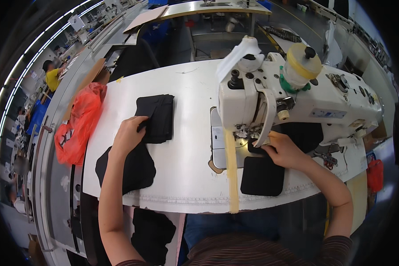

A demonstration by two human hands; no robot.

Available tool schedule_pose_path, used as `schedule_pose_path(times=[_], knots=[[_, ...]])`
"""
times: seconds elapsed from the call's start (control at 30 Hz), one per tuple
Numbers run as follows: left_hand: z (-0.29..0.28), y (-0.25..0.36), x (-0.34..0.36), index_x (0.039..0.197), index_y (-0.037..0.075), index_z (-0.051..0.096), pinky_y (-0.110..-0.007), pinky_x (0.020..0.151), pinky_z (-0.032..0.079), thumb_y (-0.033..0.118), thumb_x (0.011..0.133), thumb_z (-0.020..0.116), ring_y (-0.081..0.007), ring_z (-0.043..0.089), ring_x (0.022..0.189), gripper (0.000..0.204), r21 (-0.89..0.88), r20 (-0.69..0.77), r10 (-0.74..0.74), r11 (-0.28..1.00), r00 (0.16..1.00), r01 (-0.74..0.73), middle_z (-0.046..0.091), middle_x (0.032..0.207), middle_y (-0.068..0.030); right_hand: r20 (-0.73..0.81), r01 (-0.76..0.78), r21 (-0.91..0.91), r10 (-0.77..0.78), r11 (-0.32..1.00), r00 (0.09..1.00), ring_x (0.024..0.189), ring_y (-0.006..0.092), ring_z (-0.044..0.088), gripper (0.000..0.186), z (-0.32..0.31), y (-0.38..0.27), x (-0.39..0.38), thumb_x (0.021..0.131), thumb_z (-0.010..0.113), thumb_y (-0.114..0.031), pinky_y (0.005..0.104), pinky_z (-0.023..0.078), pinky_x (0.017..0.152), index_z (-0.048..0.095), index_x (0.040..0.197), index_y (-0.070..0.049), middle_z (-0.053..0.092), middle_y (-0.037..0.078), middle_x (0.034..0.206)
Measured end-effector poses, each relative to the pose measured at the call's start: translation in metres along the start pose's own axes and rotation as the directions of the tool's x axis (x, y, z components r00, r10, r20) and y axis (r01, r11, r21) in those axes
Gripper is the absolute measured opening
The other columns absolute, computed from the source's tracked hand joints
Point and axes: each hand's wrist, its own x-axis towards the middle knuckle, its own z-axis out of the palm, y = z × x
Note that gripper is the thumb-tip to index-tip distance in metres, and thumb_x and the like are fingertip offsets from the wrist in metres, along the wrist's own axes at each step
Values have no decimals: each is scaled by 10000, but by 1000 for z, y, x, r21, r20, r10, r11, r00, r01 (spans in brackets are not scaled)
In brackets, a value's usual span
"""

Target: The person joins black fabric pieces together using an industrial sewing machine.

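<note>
My left hand [132, 132] pinches the near-left edge of a stack of folded black fabric pieces [157, 117] on the white sewing table [190, 84]. A looser black fabric piece [124, 173] lies just below that hand. My right hand [279, 148] is closed at the presser foot of the white sewing machine [235, 99], partly over black fabric; what its fingertips grip is unclear. A rounded black square [261, 176] lies below it, and a larger black piece [310, 135] sits behind it. A pale yellow tape strip [231, 186] runs down from the needle area over the front edge.
A red plastic bag [80, 128] lies along the table's left edge beside a metal rail. A yellow-lidded oil cup [302, 64] tops the machine. Small metal tools [328, 160] lie at right. Black fabric [150, 232] rests lower left. A person in yellow [52, 77] stands far left.
</note>
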Motion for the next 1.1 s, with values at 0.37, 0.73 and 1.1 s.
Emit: schedule_pose_path(times=[0.37, 0.73, 1.1], knots=[[52, 140, -55, 952, -7, 704, -360, 645, 529, 20, 754, 660, -310, 652, 707, 204, -196, 231, 342, 933, 911, -301, 661, 807, -156, 147, 439, -706, -491, 555, 858, 867, 200, 620, 216, 9, -2, 0, 753, 613, -63, 288, 558, 676, 615, 959, 3, 596, 71, 879], [90, 127, -36, 1041, -26, 643, -348, 743, 539, 10, 760, 684, -265, 619, 925, 286, 69, -72, 439, 898, 896, -435, 653, 968, -124, -138, 374, -685, -615, 625, 776, 726, 173, 571, 158, 35, 5, 10, 707, 612, -64, 287, 511, 637, 597, 862, -46, 505, 30, 729], [104, 133, -28, 1016, -38, 647, -323, 654, 551, -31, 719, 643, -238, 625, 891, 297, 160, -86, 458, 883, 885, -442, 635, 943, -103, -145, 505, -702, -795, 503, 590, 604, 143, 547, 87, 47, 19, 36, 714, 625, -79, 263, 474, 522, 605, 798, -80, 481, 10, 640]])
